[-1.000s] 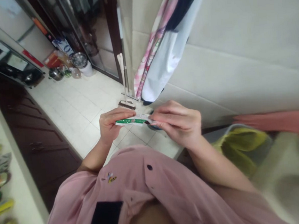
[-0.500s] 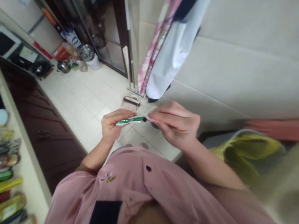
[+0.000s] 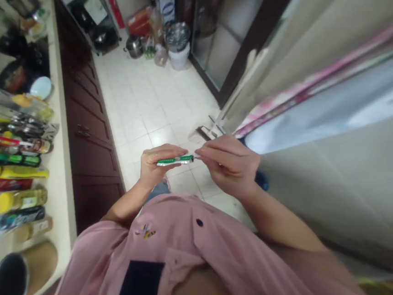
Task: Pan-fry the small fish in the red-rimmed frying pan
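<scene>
In front of my waist, my left hand [image 3: 158, 167] grips a slim green-and-silver packet [image 3: 175, 160], thumb below and fingers above. The packet lies level, its dark end pointing right. At that end my right hand [image 3: 232, 165] is closed in a pinch, its fingertips touching or very near the packet. A tiny pale bit shows at those fingertips, too small to name.
To the left runs a counter [image 3: 59, 178] crowded with bottles, jars and a large pot [image 3: 25, 277]. Dark red cabinets [image 3: 91, 143] stand below it. Cloths [image 3: 332, 89] hang on the right wall by a broom [image 3: 236, 91]. A white bucket [image 3: 179, 57] and a steel pot [image 3: 134, 46] sit on the floor ahead.
My view has turned to the left, showing more of the counter and sliding the cloths rightward. Both hands keep nearly the same pose around the packet, whose dark end now shows less.
</scene>
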`<state>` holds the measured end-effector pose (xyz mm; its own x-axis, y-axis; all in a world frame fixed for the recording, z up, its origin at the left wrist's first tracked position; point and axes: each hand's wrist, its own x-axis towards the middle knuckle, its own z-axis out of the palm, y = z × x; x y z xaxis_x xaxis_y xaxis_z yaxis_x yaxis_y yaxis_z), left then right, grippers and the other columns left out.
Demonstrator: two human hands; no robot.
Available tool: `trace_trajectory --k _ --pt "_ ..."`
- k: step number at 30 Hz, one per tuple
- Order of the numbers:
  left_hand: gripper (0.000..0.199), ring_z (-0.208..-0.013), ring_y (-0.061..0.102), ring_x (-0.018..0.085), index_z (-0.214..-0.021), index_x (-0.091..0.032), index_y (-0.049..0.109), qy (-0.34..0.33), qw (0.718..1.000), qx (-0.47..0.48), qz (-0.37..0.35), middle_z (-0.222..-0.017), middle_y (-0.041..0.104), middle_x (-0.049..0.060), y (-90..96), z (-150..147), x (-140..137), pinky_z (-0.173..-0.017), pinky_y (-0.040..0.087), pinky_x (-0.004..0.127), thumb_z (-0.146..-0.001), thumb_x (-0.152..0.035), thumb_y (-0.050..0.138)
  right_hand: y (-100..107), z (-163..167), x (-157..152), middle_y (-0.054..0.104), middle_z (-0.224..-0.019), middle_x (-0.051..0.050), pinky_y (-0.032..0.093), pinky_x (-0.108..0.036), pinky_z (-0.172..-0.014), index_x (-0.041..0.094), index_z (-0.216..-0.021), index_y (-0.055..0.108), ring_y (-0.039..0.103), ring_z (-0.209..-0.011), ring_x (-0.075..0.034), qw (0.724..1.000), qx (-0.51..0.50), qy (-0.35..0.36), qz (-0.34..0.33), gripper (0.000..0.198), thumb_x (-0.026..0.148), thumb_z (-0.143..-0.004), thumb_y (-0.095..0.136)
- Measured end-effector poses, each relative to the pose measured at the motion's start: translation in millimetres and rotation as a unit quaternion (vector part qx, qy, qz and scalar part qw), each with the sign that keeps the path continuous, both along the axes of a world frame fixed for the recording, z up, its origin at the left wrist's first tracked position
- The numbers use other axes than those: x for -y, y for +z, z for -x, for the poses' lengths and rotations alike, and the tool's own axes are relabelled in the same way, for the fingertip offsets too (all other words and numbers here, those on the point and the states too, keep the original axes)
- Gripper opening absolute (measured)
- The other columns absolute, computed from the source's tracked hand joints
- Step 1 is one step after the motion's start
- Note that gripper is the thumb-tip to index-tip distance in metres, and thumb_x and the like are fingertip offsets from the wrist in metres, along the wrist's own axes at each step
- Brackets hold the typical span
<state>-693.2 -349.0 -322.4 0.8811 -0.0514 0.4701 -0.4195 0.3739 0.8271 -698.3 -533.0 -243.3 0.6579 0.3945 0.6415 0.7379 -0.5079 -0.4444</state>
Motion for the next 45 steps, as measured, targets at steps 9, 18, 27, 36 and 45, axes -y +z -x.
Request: trace_trajectory --k 9,18,27,36,45 --pt "0.05 -0.094 0.073 0.023 -0.113 -0.028 0.078 0.174 0.984 -0.004 0.027 -0.101 0.078 0.008 -41.4 -30 -68 -0.081 0.058 0.037 -0.066 -0.041 0.091 -33 -95 -82 0.071 -0.08 -0.003 0.052 -0.029 -0.062 0.023 -0.087 0.072 0.064 -0.072 -0.015 0.982 -0.067 0.173 -0.031 0.014 0.011 -0.087 0.067" --pt "0.031 -0.076 0.069 0.018 -0.087 -0.022 0.081 0.349 0.924 -0.153 0.019 -0.082 0.075 0.005 -64.5 -17 -118 -0.072 0.054 0.031 -0.065 -0.041 0.092 -67 -140 -170 0.07 -0.081 -0.004 0.05 -0.025 -0.057 0.021 -0.084 0.073 0.064 -0.07 -0.013 0.91 -0.224 0.349 0.004 0.009 0.021 -0.091 0.067" --pt "0.032 -0.069 0.066 0.017 -0.074 -0.017 0.077 0.463 0.848 -0.256 0.037 -0.074 0.072 0.006 -82.2 -18 -120 -0.067 0.052 0.03 -0.064 -0.043 0.092 -108 -174 -213 0.068 -0.078 -0.004 0.048 -0.023 -0.054 0.018 -0.076 0.069 0.063 -0.065 -0.011 0.857 -0.276 0.435 -0.008 0.015 0.012 -0.089 0.065" --pt "0.025 -0.077 0.07 0.019 -0.093 -0.018 0.082 0.433 0.892 -0.115 0.062 -0.086 0.077 0.01 -71.2 5 -100 -0.07 0.053 0.029 -0.084 -0.041 0.077 -72 -140 -170 0.068 -0.082 -0.004 0.05 -0.025 -0.056 0.02 -0.086 0.073 0.061 -0.065 -0.013 0.89 -0.216 0.401 0.03 0.002 0.021 -0.086 0.072" --pt "0.034 -0.076 0.068 0.018 -0.082 -0.017 0.081 0.443 0.878 -0.133 0.121 -0.084 0.075 0.009 -83.6 -16 -97 -0.068 0.052 0.029 -0.074 -0.05 0.083 -74 -146 -173 0.07 -0.079 -0.003 0.053 -0.027 -0.062 0.02 -0.075 0.074 0.063 -0.067 -0.013 0.899 -0.202 0.387 0.044 0.014 0.024 -0.087 0.07"
